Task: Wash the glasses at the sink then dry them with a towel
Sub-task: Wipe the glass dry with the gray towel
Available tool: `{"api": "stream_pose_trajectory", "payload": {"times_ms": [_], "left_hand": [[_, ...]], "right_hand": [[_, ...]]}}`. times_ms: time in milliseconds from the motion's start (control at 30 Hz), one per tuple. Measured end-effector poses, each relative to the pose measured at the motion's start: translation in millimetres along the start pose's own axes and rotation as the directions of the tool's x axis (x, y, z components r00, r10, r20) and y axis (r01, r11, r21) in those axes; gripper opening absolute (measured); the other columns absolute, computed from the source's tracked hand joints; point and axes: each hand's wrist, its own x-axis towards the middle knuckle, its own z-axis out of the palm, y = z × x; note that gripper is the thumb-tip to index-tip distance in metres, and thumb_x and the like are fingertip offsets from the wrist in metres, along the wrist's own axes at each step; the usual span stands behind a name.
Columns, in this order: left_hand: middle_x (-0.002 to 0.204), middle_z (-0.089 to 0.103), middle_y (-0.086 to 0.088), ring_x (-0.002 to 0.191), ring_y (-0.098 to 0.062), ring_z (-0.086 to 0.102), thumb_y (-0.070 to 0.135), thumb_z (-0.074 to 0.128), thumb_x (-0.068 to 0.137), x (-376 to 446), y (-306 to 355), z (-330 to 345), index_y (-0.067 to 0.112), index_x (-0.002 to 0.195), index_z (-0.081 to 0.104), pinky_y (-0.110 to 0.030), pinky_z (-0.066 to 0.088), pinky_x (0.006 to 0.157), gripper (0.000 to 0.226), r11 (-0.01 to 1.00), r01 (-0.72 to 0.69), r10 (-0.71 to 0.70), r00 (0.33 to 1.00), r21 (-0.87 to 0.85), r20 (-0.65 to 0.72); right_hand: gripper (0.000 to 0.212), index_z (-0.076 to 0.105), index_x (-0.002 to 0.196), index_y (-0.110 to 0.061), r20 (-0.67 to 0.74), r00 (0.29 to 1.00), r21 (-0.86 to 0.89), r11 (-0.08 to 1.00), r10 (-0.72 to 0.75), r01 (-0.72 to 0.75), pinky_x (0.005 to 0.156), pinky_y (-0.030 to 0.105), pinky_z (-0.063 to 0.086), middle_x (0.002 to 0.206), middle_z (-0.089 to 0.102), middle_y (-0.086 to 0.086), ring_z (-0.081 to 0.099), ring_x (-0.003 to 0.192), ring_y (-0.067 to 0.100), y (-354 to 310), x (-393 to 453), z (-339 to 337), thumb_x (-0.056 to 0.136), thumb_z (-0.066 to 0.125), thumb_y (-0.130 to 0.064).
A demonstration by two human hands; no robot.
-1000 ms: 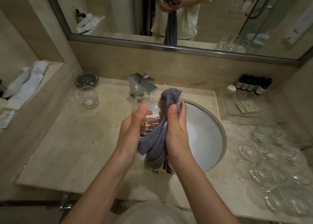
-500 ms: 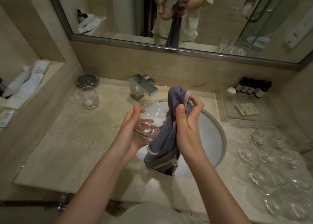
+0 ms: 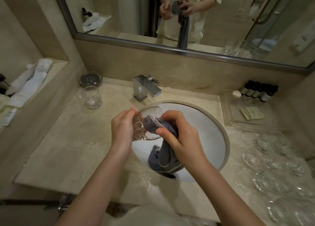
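Left hand grips a glass, tilted, mouth toward the right hand. Right hand pinches a towel, one end pushed inside the glass, the rest hanging below over the sink.

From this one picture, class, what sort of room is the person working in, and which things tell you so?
Most likely a hotel bathroom. A round basin is sunk into a stone counter under a wide mirror, with a row of small dark bottles at the back and rolled white towels on a side shelf.
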Motion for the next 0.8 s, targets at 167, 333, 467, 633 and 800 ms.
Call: {"api": "stream_pose_trajectory", "payload": {"times_ms": [167, 333, 467, 633, 800], "left_hand": [[0.044, 0.058, 0.007, 0.041, -0.003, 0.054, 0.005, 0.055, 0.091, 6, 8, 0, 0.01, 0.064, 0.06, -0.014, 0.041, 0.042, 0.028, 0.997, -0.073, 0.074, 0.997, 0.028, -0.002], [0.044, 0.06, 0.006, 0.04, -0.006, 0.055, 0.003, 0.056, 0.089, 13, 9, 1, 0.009, 0.065, 0.063, -0.014, 0.041, 0.041, 0.026, 0.998, -0.042, 0.041, 0.999, 0.054, 0.025], [0.046, 0.061, 0.007, 0.043, -0.006, 0.056, 0.004, 0.057, 0.087, 18, 9, 4, 0.011, 0.062, 0.064, -0.016, 0.042, 0.045, 0.027, 0.996, -0.042, 0.04, 0.999, 0.08, 0.017], [0.055, 0.067, -0.001, 0.058, -0.018, 0.062, 0.004, 0.059, 0.083, 19, 10, 11, 0.015, 0.057, 0.066, -0.024, 0.048, 0.055, 0.03, 0.982, -0.132, 0.124, 0.99, 0.134, 0.071], [0.056, 0.067, 0.006, 0.062, -0.015, 0.064, 0.023, 0.055, 0.068, 19, 3, 14, 0.016, 0.061, 0.067, -0.03, 0.049, 0.064, 0.015, 0.928, -0.278, 0.256, 0.96, 0.248, 0.116]], "right_hand": [[0.041, 0.065, 0.105, -0.022, 0.028, 0.999, -0.038, 0.999, -0.037, 0.038, 0.079, 0.018, 0.04, 0.095, 0.063, -0.016, 0.055, 0.087, 0.012, 4, -3, 8, 0.085, 0.052, -0.055], [0.05, 0.063, 0.121, -0.025, 0.147, 0.984, 0.036, 0.994, -0.103, 0.099, 0.095, 0.015, 0.039, 0.123, 0.057, -0.021, 0.053, 0.112, -0.001, 11, -7, 0, 0.078, 0.067, -0.05], [0.069, 0.049, 0.135, -0.041, 0.329, 0.942, 0.015, 0.998, -0.066, 0.064, 0.104, 0.006, 0.028, 0.147, 0.038, -0.023, 0.033, 0.133, -0.012, 17, -4, -6, 0.072, 0.077, -0.047], [0.07, 0.051, 0.135, -0.038, 0.305, 0.951, -0.034, 0.997, -0.053, 0.067, 0.098, 0.0, 0.024, 0.141, 0.039, -0.029, 0.028, 0.127, -0.022, 17, 1, 6, 0.071, 0.073, -0.054], [0.065, 0.058, 0.131, -0.033, 0.281, 0.958, 0.081, 0.993, 0.063, -0.089, 0.097, 0.005, 0.034, 0.131, 0.059, -0.017, 0.048, 0.118, -0.013, 14, 8, 13, 0.071, 0.07, -0.054]]}}
